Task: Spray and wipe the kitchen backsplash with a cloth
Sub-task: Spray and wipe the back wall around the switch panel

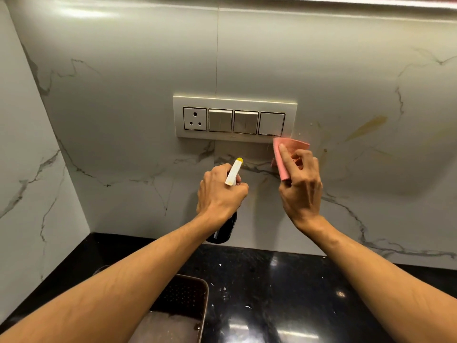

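So both bare arms reach up from the bottom of the frame toward the glossy white marble-look tile backsplash (259,65), the one with grey veins that fills most of the picture. The left hand (218,191), about dead centre, is curled tight around the neck of a dark spray bottle with a white trigger head and yellow nozzle tip (233,173). The nozzle pokes up and points at the wall, and the dark body hangs below the wrist, just over the back edge of the counter. The right hand (300,184), a bit right of centre, pinches a folded pink cloth (284,154) between thumb and fingers, pressing it flat to the tile. The cloth's top corner sits right at the lower right corner of the cream switch plate with one socket and three rocker panels (235,117) in the middle of the frame.

There's a yellowish-brown streaky stain (366,127) on the tile, right of the cloth.

Along the bottom runs the shiny black speckled stone countertop (284,293), and a metal perforated tray (183,300) sits bottom centre, partly behind the left forearm.
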